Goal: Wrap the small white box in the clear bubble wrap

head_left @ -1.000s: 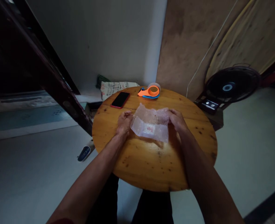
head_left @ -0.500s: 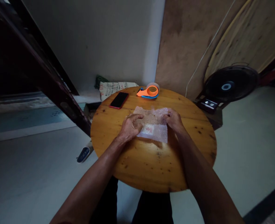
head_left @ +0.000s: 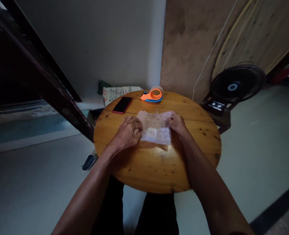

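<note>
So there's a round, orange-brown wooden table with a clear, crinkly plastic bubble wrap sheet lying around the middle, right between the two bare hands. The right hand has its fingers pinched on the sheet's far right part, thumb tucked in. The left hand is at the left edge, fingers curled; can't tell if they're actually gripping the plastic or just resting against it. There's a paler patch on the near half of the wrap, too blurry to make out.

Farther back on the table, a black-screened phone with a red edge lies flat on the left, and just right of it sits an orange and blue tape dispenser with a roll on it. A dark round fan stands off to the right, beyond the table.
</note>
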Motion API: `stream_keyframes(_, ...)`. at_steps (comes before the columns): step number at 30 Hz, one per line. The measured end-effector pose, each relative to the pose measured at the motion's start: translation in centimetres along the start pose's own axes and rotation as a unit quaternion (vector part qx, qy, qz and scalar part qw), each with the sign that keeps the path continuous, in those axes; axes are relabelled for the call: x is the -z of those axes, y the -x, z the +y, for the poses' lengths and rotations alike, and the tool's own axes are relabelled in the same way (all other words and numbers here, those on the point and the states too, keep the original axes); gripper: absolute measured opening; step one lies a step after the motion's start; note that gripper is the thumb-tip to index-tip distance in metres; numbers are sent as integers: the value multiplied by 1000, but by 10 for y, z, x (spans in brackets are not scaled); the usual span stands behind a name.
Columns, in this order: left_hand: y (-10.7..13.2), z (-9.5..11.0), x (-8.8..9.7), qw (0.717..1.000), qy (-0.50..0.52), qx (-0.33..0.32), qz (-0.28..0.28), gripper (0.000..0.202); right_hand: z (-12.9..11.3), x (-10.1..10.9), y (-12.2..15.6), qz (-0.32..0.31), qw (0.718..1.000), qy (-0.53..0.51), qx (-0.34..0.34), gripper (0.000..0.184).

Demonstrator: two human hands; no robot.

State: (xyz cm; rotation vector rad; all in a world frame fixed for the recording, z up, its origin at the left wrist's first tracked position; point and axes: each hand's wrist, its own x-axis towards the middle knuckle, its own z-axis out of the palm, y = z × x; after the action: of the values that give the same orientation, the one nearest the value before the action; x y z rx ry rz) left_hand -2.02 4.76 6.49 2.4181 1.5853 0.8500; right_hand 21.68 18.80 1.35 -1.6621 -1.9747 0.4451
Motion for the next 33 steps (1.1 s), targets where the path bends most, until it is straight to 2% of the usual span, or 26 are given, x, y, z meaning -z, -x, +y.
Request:
stream_keyframes(2,18,25,15,995,-39,-74,-59,11,-4,1,1,5,1000,19,-12,32)
stream_keyframes(4,36,47,25,981,-25,-110,-158,13,-8,3,3,8,998,68,-16,33)
stream_keyframes(6,50,59,27,962,9,-113,-248,11,-13,5,5,7,993,114,-19,35)
stream_keyframes(8,56,60,25,956,50,-91,-276,12,-16,7,7,-1,991,133,-24,36)
stream_keyframes(10,53,53,21,969,90,-35,-229,16,-18,9,8,-7,990,141,-28,35)
stream_keyframes(13,41,41,12,987,117,55,-100,24,-19,12,10,-7,989,145,-24,35)
stream_keyframes(15,34,38,3,989,108,68,-69,27,-20,13,10,-10,989,146,-20,34)
stream_keyframes(17,32,43,-8,991,90,47,-90,27,-20,13,10,-13,989,148,-17,34)
stream_keyframes(20,37,55,-24,987,44,-20,-150,18,-20,13,9,-16,989,148,-18,37)
stream_keyframes(24,46,65,-32,978,-16,-59,-199,16,-17,13,7,-17,988,149,-32,41)
stream_keyframes(29,50,62,-29,980,-13,-46,-195,17,-16,13,8,-22,987,153,-50,47)
stream_keyframes(33,49,59,-32,991,-1,-5,-136,18,-19,14,11,-18,986,160,-42,49)
